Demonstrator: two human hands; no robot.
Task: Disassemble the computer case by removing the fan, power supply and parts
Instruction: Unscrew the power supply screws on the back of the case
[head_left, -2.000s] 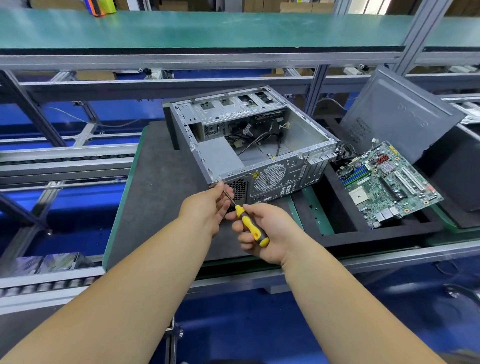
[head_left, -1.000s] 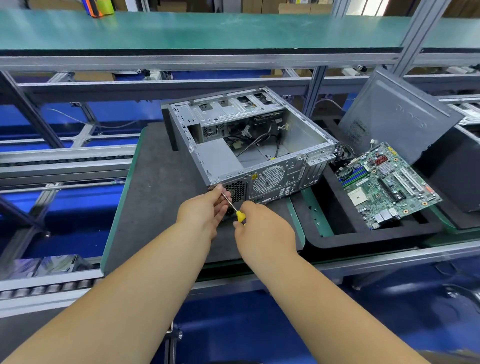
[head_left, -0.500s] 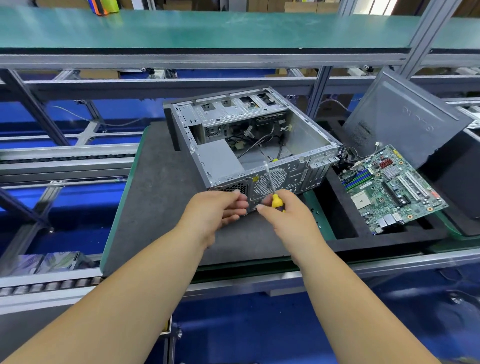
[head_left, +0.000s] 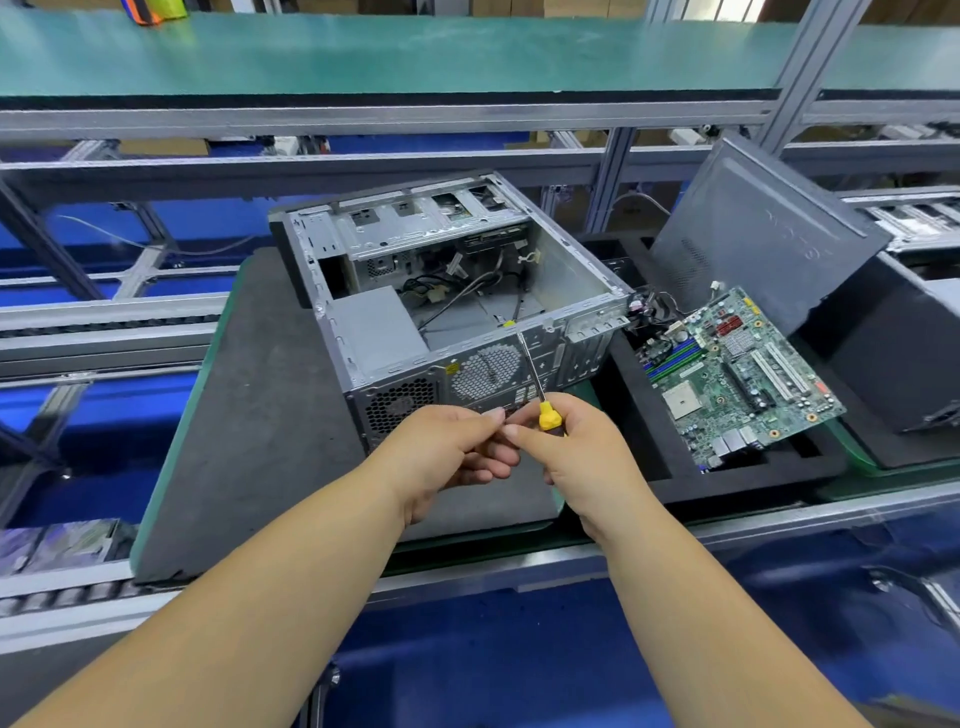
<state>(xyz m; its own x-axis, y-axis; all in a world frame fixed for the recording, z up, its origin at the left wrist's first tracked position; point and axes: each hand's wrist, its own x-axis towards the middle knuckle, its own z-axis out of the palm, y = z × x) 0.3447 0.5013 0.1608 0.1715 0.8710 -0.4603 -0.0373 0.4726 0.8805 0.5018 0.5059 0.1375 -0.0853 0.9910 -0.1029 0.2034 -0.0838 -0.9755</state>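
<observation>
The open computer case (head_left: 457, 306) is lying on its side on the dark mat (head_left: 260, 415), power supply (head_left: 376, 332) sitting inside at the near-left corner. In front of it, the right hand (head_left: 576, 447) is gripping a yellow-handled screwdriver (head_left: 537, 389), shaft pointing up. The left hand's (head_left: 447, 447) curled fingertips are meeting it; what they're pinching, can't tell. A motherboard (head_left: 737, 374) is resting in the black foam tray (head_left: 675, 483) alongside.

The computer case (head_left: 467, 291) was bare, dull grey sheet metal; the screwdriver (head_left: 540, 400) had a shiny steel shaft and glossy yellow plastic handle; the mat (head_left: 249, 415) looked matt, rough grey.
</observation>
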